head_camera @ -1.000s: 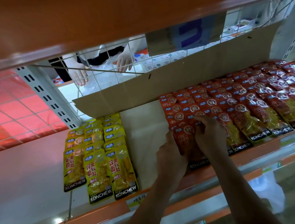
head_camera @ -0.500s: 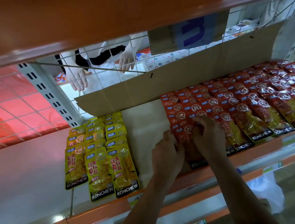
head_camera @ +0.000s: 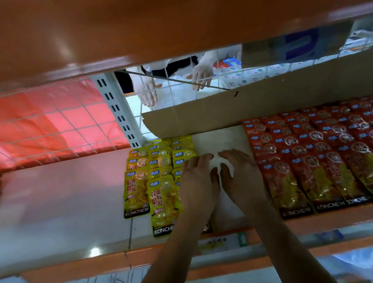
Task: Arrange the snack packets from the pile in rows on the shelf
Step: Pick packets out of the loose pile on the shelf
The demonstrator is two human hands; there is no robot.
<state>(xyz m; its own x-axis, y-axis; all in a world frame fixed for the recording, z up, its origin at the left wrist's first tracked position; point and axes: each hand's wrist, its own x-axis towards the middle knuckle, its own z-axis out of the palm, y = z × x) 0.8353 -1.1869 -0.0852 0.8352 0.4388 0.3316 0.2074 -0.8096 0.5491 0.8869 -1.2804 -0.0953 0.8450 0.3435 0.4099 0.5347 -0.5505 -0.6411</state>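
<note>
Shelf (head_camera: 218, 139) gap, yellow packets (head_camera: 148, 176) left, red packets (head_camera: 321, 151) right: my left grip (head_camera: 199, 183) and right grip (head_camera: 241, 178) lie flat there, released.

Red packets (head_camera: 321, 153) cut off right

Both forearms reach forward side by side. The left hand (head_camera: 198, 182) and right hand (head_camera: 239, 177) lie flat, palms down, fingers straight, thumbs nearly touching.
</note>
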